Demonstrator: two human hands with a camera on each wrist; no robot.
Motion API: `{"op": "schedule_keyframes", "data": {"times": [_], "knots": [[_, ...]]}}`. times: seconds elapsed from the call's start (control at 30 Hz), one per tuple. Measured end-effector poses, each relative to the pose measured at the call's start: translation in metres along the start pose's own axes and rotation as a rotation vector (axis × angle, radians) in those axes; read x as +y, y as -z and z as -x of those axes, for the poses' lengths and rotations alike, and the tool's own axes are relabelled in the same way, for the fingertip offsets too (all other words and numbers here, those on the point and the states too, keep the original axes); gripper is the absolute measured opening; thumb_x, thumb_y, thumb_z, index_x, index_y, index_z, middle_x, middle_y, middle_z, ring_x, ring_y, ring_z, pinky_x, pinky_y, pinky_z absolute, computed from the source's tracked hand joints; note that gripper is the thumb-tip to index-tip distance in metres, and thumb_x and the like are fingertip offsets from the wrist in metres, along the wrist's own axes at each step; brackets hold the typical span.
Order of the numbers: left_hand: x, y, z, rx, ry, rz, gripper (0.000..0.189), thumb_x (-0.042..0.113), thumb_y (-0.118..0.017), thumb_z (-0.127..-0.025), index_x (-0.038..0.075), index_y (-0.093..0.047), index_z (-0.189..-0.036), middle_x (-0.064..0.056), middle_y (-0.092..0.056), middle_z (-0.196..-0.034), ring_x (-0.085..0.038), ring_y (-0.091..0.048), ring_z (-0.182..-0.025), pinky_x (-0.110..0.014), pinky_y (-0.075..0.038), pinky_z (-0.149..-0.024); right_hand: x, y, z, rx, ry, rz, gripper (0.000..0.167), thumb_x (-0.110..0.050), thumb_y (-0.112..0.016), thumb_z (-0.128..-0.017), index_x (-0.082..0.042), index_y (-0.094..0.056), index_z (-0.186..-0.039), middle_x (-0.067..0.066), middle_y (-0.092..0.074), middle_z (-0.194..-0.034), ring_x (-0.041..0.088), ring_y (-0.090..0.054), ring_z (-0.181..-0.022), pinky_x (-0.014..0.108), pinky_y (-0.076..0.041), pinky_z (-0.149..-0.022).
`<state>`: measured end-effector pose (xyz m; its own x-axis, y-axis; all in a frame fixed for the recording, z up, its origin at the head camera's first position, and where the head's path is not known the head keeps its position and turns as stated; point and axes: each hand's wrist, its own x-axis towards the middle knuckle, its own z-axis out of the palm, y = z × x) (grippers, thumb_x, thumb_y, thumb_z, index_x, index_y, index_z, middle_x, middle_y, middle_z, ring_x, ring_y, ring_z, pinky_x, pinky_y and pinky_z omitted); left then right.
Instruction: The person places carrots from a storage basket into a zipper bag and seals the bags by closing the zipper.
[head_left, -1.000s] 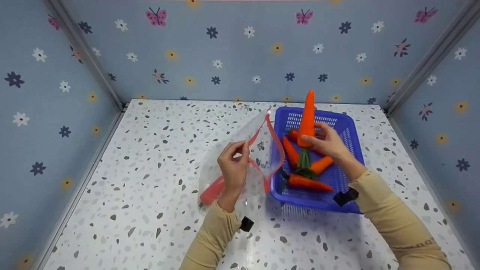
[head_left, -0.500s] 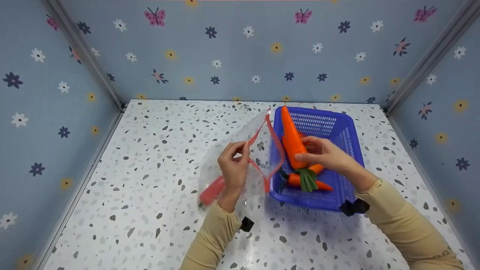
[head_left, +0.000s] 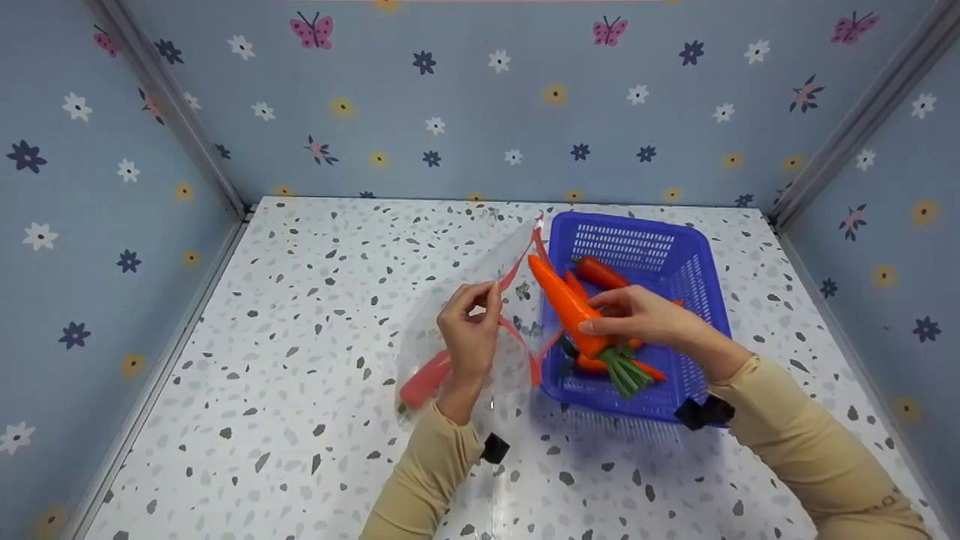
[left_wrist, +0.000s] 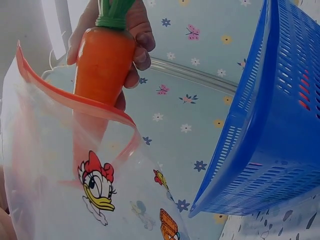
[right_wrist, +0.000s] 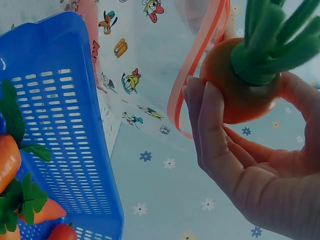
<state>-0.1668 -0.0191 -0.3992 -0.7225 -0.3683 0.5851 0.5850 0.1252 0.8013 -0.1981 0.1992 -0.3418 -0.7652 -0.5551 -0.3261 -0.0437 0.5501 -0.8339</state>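
My left hand (head_left: 469, 330) pinches the red-banded rim of a clear zip bag (left_wrist: 45, 145) printed with cartoon ducks; its mouth gapes toward the basket. A large orange carrot (head_left: 566, 304) with a green stalk top is gripped by my right hand (head_left: 645, 319), fingers and thumb around its thick end. The carrot's narrow tip points left, overlapping the bag's mouth in the head view. Through the bag's film, its lower part shows below the rim in the left wrist view. A reddish vegetable (head_left: 425, 379) lies inside the bag, partly hidden by my left wrist.
A blue perforated basket (head_left: 716, 300) stands to the right of the bag. Inside are a red pepper (head_left: 601, 272) and several orange and red vegetables, partly covered by my right hand and the carrot. Patterned walls enclose the speckled table (head_left: 300, 300).
My right hand has brought the carrot down and left from over the basket, tilting its tip toward the bag's mouth. My left hand has stayed on the bag's rim.
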Motion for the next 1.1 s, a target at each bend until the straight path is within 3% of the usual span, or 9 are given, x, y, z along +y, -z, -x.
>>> {"op": "schedule_keyframes", "data": {"times": [0.27,0.53,0.67,0.8,1.0,1.1], "knots": [[0.001,-0.001,0.002,-0.007,0.013,0.006,0.007,-0.007,-0.058,-0.080,-0.010,-0.064,-0.083,-0.015,-0.059,-0.072,-0.017,-0.054,-0.062,-0.022,-0.047,-0.047,-0.008,-0.003,-0.012,0.037,-0.031,0.020,0.050,-0.039,-0.061,-0.082,0.001,-0.059,-0.111,0.010,-0.061,-0.089,0.018,-0.057,-0.068,0.028,-0.050,-0.065],[0.002,-0.004,0.003,-0.010,0.035,0.006,0.008,-0.006,-0.058,-0.081,-0.009,-0.065,-0.084,-0.014,-0.059,-0.073,-0.016,-0.054,-0.063,-0.023,-0.047,-0.048,-0.014,-0.008,-0.027,0.128,-0.102,0.092,0.063,-0.053,-0.059,-0.077,-0.002,-0.060,-0.113,0.008,-0.059,-0.088,0.017,-0.052,-0.069,0.024,-0.044,-0.061],[0.003,-0.004,0.003,-0.012,0.035,-0.002,0.008,-0.006,-0.058,-0.081,-0.009,-0.065,-0.085,-0.014,-0.059,-0.074,-0.015,-0.054,-0.064,-0.023,-0.047,-0.049,-0.017,-0.010,-0.034,0.143,-0.070,0.067,0.057,-0.054,-0.057,-0.078,-0.003,-0.064,-0.105,0.005,-0.057,-0.077,0.016,-0.047,-0.060,0.023,-0.039,-0.056],[0.002,-0.005,0.001,-0.010,0.019,0.011,0.008,-0.006,-0.059,-0.081,-0.010,-0.065,-0.084,-0.014,-0.059,-0.073,-0.018,-0.054,-0.063,-0.024,-0.048,-0.049,-0.017,-0.013,-0.041,0.132,-0.025,-0.011,0.053,-0.050,-0.056,-0.080,-0.002,-0.064,-0.099,0.005,-0.054,-0.072,0.016,-0.046,-0.059,0.023,-0.042,-0.057],[-0.023,-0.007,0.001,0.010,-0.049,0.025,0.009,0.001,-0.059,-0.082,-0.003,-0.067,-0.084,-0.007,-0.059,-0.072,-0.014,-0.055,-0.062,-0.022,-0.046,-0.044,-0.014,-0.012,-0.044,0.117,-0.003,-0.156,0.059,-0.042,-0.057,-0.083,0.005,-0.052,-0.118,0.016,-0.063,-0.098,0.027,-0.062,-0.082,0.034,-0.050,-0.074],[-0.017,-0.005,0.000,0.016,-0.061,0.029,0.007,-0.003,-0.059,-0.081,-0.005,-0.066,-0.083,-0.010,-0.059,-0.072,-0.015,-0.055,-0.062,-0.024,-0.045,-0.043,-0.014,-0.008,-0.043,0.145,0.015,-0.163,0.057,-0.038,-0.058,-0.084,0.006,-0.049,-0.120,0.020,-0.060,-0.103,0.028,-0.061,-0.086,0.035,-0.049,-0.076]]}}
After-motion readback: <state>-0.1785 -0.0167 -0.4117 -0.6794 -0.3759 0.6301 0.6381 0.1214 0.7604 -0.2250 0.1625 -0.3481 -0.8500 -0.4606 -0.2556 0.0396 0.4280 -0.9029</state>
